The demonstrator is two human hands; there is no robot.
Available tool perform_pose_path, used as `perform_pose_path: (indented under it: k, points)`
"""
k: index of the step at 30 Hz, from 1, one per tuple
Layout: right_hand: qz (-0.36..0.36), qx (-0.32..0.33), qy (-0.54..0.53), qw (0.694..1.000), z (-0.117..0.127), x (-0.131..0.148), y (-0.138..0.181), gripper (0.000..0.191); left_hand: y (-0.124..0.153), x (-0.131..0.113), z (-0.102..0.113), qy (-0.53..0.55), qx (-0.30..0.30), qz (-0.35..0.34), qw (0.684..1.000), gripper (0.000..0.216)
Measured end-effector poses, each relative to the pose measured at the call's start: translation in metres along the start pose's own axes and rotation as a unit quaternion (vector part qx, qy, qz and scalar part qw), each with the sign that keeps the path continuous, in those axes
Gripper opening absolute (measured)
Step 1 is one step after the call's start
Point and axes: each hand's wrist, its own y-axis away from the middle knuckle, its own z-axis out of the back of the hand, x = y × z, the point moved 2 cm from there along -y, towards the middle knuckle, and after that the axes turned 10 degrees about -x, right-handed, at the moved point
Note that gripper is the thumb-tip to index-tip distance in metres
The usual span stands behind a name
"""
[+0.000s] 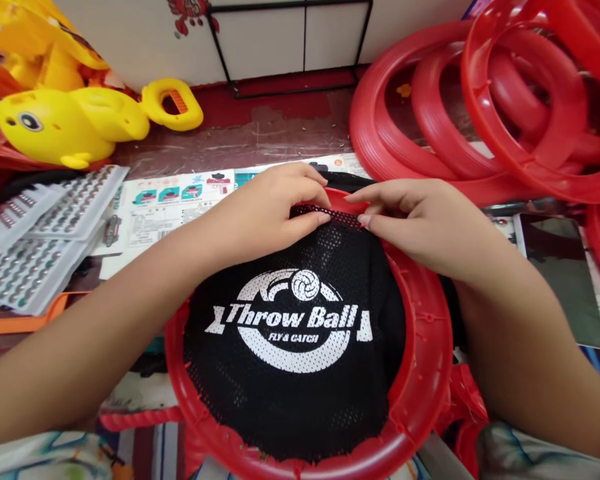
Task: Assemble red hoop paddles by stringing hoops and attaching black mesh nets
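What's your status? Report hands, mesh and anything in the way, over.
Left hand and right hand at far edge of black mesh. Mesh spread across red ring, print up. Other red rings beyond right hand, not blocking.

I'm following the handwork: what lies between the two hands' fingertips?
In the head view, the black mesh's edge, with part of the red ring behind it.

pale wall point(130, 33) | red decal point(190, 15) | dark red tabletop point(220, 143), patchy, dull sheen
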Motion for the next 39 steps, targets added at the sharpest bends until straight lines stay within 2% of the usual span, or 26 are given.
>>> perform_pose_path:
  k: [4,6,10,13,18,24,29,32,35,39]
  points:
    - [-0.004,-0.007,0.002,1.0,0.0,0.001,0.001,0.031,-0.014,0.004,0.001,0.034,0.055,0.035,0.997,0.018]
    - [-0.002,-0.003,-0.002,1.0,-0.001,0.001,0.001,0.031,-0.016,0.006,-0.002,0.065,0.063,0.06,0.994,0.016]
    - [0.003,0.002,0.005,1.0,-0.001,0.0,0.001,0.031,-0.012,0.006,-0.009,0.154,0.01,0.112,0.982,0.012]
    - [0.007,0.004,0.011,1.0,-0.002,0.0,0.002,0.031,-0.009,0.005,-0.012,0.178,-0.016,0.136,0.974,0.012]
    - [0.014,0.001,0.013,1.0,-0.002,0.001,0.002,0.028,-0.008,0.004,-0.015,0.172,-0.013,0.16,0.972,0.01]
    - [0.012,-0.011,0.031,0.999,-0.002,0.003,0.002,0.027,-0.006,0.003,-0.016,0.124,-0.024,0.149,0.981,0.011]
    - [0.028,-0.025,0.035,0.999,0.001,0.006,0.005,0.022,-0.005,0.002,-0.009,0.133,-0.014,0.161,0.978,0.012]
    - [0.04,-0.068,0.062,0.995,0.008,0.011,0.01,0.014,-0.005,0.004,-0.001,0.089,-0.035,0.173,0.98,0.011]
    - [0.074,-0.116,0.107,0.985,0.015,0.018,0.016,0.009,0.0,0.007,0.01,0.043,-0.072,0.193,0.978,0.011]
    - [0.168,-0.132,0.224,0.951,0.015,0.027,0.026,0.024,0.018,0.011,0.023,0.013,-0.103,0.247,0.963,0.011]
